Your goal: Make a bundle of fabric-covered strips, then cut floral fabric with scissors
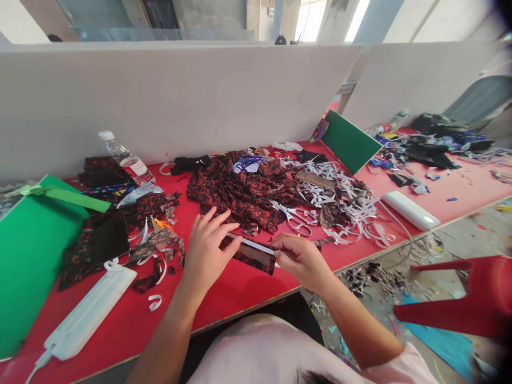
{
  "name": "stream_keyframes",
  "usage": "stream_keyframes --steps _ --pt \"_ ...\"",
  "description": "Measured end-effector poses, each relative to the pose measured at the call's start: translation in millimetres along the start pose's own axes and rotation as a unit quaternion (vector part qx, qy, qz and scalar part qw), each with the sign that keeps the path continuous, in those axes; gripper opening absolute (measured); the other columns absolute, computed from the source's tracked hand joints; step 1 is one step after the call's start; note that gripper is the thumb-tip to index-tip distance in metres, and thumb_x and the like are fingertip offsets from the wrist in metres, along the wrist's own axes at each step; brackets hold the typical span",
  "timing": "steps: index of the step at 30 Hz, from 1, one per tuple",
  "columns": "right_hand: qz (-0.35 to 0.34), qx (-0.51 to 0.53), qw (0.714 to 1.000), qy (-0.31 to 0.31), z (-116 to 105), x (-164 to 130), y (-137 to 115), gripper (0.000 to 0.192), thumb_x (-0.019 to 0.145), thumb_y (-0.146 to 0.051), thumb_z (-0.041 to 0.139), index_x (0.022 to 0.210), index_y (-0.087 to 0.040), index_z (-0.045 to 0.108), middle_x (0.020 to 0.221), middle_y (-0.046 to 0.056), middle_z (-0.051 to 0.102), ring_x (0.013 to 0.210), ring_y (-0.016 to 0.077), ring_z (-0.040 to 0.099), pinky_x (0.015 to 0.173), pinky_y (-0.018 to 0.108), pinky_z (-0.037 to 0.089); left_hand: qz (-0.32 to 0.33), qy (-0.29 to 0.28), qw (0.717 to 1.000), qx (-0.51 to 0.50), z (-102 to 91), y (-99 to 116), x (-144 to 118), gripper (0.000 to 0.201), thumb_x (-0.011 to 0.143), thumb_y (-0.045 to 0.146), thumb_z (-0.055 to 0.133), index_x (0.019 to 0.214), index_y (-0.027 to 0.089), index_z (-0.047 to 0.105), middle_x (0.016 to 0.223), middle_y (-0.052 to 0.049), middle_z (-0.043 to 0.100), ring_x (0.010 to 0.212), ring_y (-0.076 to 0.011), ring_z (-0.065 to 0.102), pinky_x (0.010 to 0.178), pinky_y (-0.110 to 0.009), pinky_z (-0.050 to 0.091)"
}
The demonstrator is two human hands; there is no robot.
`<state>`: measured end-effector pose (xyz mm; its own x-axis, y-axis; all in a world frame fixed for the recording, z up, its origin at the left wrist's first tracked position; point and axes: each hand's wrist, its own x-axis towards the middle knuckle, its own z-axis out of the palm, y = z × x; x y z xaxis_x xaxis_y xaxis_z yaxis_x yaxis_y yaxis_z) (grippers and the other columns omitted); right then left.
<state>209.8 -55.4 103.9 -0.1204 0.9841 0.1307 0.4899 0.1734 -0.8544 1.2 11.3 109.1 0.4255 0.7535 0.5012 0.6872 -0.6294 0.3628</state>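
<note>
On the red table before me lies a small piece of dark, red-flowered fabric, with a narrow white strip along its far edge. My left hand rests at the left end of the piece, fingers spread and thumb across the strip. At the other end, the thumb and fingers of my right hand pinch the strip. Just beyond both hands is a large heap of the same flowered fabric. White-handled scissors lie against its right side.
White strip scraps pile up at the right, near a white oblong device. A similar device lies left, beside a dark phone-like slab. A bottle, green boards and a grey partition stand behind. A red stool is on the floor.
</note>
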Motion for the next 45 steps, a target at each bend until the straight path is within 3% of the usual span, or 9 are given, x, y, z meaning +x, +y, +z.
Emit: stream_keyframes --steps 4,11,16,20,28,32,36,40,45 --pt "0.010 -0.001 1.000 0.005 0.8 -0.9 0.2 0.014 0.077 -0.013 0.046 0.071 -0.016 0.058 0.070 0.001 0.053 0.059 0.0101 0.048 0.052 0.020 0.034 0.035 -0.002 0.999 0.039 8.3 12.7 -1.7 0.021 0.080 0.031 0.056 0.097 0.023 0.064 0.121 -0.006 0.060 0.127 -0.0299 0.036 0.106 -0.057 0.017" --pt "-0.005 -0.022 1.000 0.020 5.8 -3.6 5.1 0.013 0.077 -0.013 0.047 0.071 -0.016 0.058 0.069 0.001 0.053 0.058 0.0099 0.046 0.050 0.020 0.033 0.062 -0.062 0.995 -0.043 13.5 26.6 0.6 0.019 0.081 0.021 0.054 0.096 0.023 0.064 0.112 -0.004 0.065 0.125 -0.0254 0.040 0.108 -0.054 0.017" --pt "-0.016 -0.036 0.999 0.024 7.3 -4.0 4.1 0.013 0.074 -0.009 0.048 0.070 -0.016 0.059 0.066 0.000 0.052 0.055 0.0089 0.044 0.049 0.019 0.032 0.063 -0.125 0.985 -0.099 15.8 37.5 3.9 0.020 0.080 0.015 0.050 0.094 0.021 0.064 0.093 -0.002 0.069 0.099 -0.0189 0.058 0.105 -0.046 0.026" --pt "-0.037 -0.046 0.998 0.019 7.7 -1.4 5.5 0.015 0.073 -0.007 0.048 0.072 -0.016 0.060 0.067 0.000 0.054 0.057 0.0088 0.046 0.051 0.019 0.034 0.034 -0.171 0.976 -0.130 18.9 42.2 3.8 0.019 0.078 0.015 0.051 0.090 0.021 0.064 0.085 -0.002 0.068 0.085 -0.0188 0.059 0.086 -0.038 0.041" --pt "-0.055 -0.087 0.994 -0.042 -12.3 5.0 5.3 0.018 0.080 -0.015 0.050 0.098 -0.017 0.055 0.079 0.001 0.059 0.053 0.0067 0.047 0.051 0.018 0.036 -0.083 -0.172 0.962 -0.196 21.0 31.2 0.4 0.015 0.077 0.022 0.054 0.085 0.022 0.067 0.083 -0.003 0.068 0.084 -0.0195 0.061 0.075 -0.030 0.044" --pt "-0.102 -0.113 0.985 -0.084 -18.1 9.2 4.7 0.012 0.084 -0.014 0.047 0.094 -0.017 0.052 0.082 0.003 0.061 0.065 0.0103 0.055 0.060 0.020 0.040 -0.093 -0.168 0.955 -0.227 22.1 26.5 -2.7 0.015 0.078 0.025 0.055 0.085 0.023 0.069 0.081 -0.003 0.067 0.081 -0.0180 0.062 0.071 -0.027 0.046" --pt "-0.084 -0.145 0.979 -0.112 -19.5 13.8 6.2 0.011 0.086 -0.016 0.047 0.097 -0.017 0.052 0.076 0.003 0.062 0.066 0.0131 0.056 0.059 0.022 0.039 -0.107 -0.170 0.948 -0.245 23.2 24.1 -5.3 0.016 0.078 0.026 0.054 0.084 0.022 0.069 0.078 -0.003 0.066 0.075 -0.0167 0.062 0.068 -0.026 0.046" --pt "-0.048 -0.186 0.975 -0.113 -21.2 17.9 6.7 0.011 0.085 -0.014 0.049 0.094 -0.017 0.054 0.073 0.003 0.062 0.064 0.0134 0.056 0.057 0.022 0.037 -0.128 -0.179 0.943 -0.250 23.1 22.2 -5.6 0.014 0.077 0.025 0.054 0.079 0.022 0.067 0.076 -0.002 0.065 0.074 -0.0164 0.061 0.067 -0.025 0.045" --pt "-0.072 -0.203 0.971 -0.102 -25.7 22.9 5.4 0.008 0.084 -0.013 0.050 0.085 -0.016 0.058 0.078 0.005 0.062 0.071 0.0150 0.056 0.062 0.024 0.039 -0.136 -0.185 0.943 -0.239 21.8 21.1 -4.0 0.012 0.075 0.022 0.053 0.072 0.021 0.064 0.074 -0.001 0.063 0.074 -0.0164 0.060 0.065 -0.025 0.044"
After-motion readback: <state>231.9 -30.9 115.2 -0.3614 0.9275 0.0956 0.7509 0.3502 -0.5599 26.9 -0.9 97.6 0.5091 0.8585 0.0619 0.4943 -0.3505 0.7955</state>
